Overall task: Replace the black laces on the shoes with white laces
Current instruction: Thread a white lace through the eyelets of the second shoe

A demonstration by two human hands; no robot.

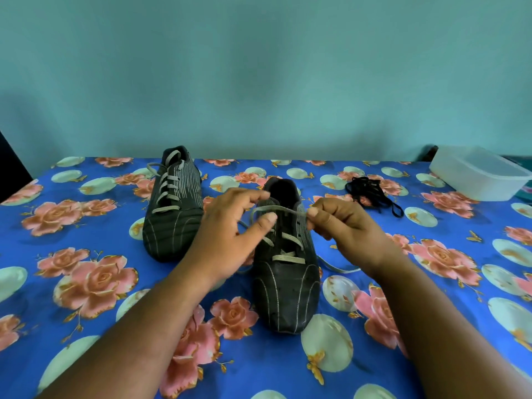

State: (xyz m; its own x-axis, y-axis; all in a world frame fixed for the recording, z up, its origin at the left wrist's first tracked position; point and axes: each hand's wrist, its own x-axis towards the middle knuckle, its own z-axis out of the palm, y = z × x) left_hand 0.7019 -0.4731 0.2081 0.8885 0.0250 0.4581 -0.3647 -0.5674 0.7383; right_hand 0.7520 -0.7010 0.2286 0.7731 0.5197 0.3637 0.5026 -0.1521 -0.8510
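The near shoe (286, 263) sits at centre, toe toward the person, so its eyelets face up. Its white lace (276, 210) is pinched by both hands: left hand (230, 234) at nine o'clock, right hand (342, 226) at three. The laced far shoe (172, 203) stands at eleven, black laces (371, 194) at two. Open floral counter (86, 283) surrounds.
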